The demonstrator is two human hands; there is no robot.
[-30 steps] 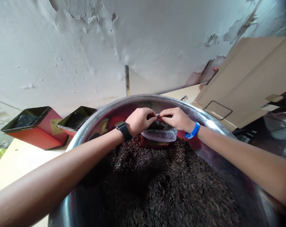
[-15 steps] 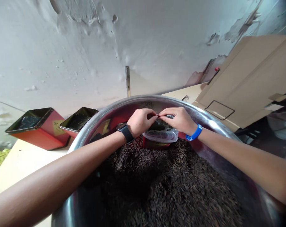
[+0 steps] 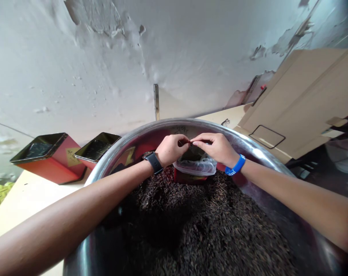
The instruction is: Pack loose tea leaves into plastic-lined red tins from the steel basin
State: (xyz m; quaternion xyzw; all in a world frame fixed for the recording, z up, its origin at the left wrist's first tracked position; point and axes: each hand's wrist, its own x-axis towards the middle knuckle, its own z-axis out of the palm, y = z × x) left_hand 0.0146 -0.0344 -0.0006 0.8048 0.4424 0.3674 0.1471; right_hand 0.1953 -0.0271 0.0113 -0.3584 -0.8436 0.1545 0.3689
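Observation:
My left hand (image 3: 171,148), with a black watch on its wrist, is closed in a pinch. Its fingertips meet those of my right hand (image 3: 218,148), which wears a blue wristband and is pinched too. Whatever lies between the fingertips is too small to make out. Just below both hands is a red tin (image 3: 189,178) with a clear plastic bag (image 3: 195,167) lining it and folded over its rim. The tin sits on dark, dry, twisted leaves (image 3: 225,222) that look like loose tea. They fill much of a big round metal basin (image 3: 174,123).
Two open red tins, a larger one (image 3: 61,168) and a smaller one (image 3: 89,161), lie tilted on the pale tabletop (image 3: 24,199) left of the basin. A cardboard box (image 3: 300,96) stands at the right. Behind is a wall (image 3: 105,69) with peeling paint.
The view has shifted slightly, so everything sits a little lower. Both hands keep their pinch above the lined tin, the fingertips having moved only slightly.

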